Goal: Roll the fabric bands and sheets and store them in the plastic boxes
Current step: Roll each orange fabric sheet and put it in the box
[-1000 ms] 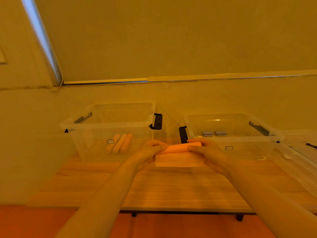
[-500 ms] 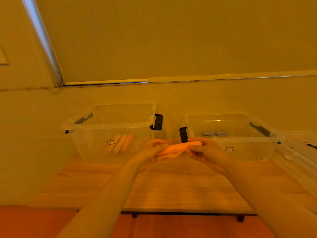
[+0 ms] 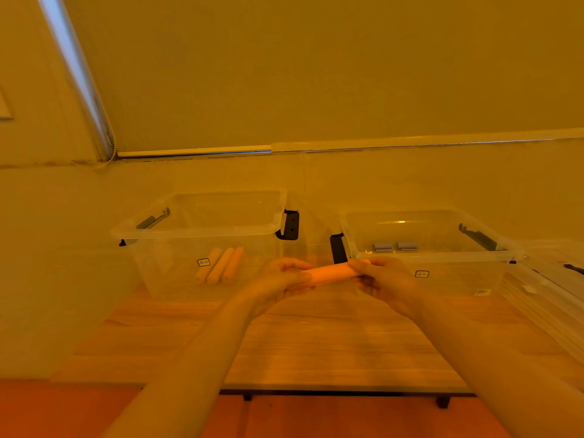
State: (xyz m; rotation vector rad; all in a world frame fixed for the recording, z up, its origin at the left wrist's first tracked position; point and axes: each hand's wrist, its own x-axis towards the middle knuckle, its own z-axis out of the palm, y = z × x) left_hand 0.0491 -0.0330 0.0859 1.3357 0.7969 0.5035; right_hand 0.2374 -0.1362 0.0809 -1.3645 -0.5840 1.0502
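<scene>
Both hands, left (image 3: 278,278) and right (image 3: 384,276), grip pinching the orange fabric roll (image 3: 331,273) by its ends so it won't unravel, probably headed for the 10 o'clock box (image 3: 202,229) with three matching rolls (image 3: 219,265).

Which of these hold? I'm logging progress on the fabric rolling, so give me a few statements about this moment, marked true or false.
1. Both hands hold one orange roll above the table. True.
2. The left box holds three orange rolls. True.
3. The right box is empty. False: two small grey rolls lie in it.
4. The held fabric hangs flat and unrolled. False: it is rolled into a tube, gripped at its ends by the left hand and the right hand.
5. Both boxes have lids on. False: both are open.
</scene>
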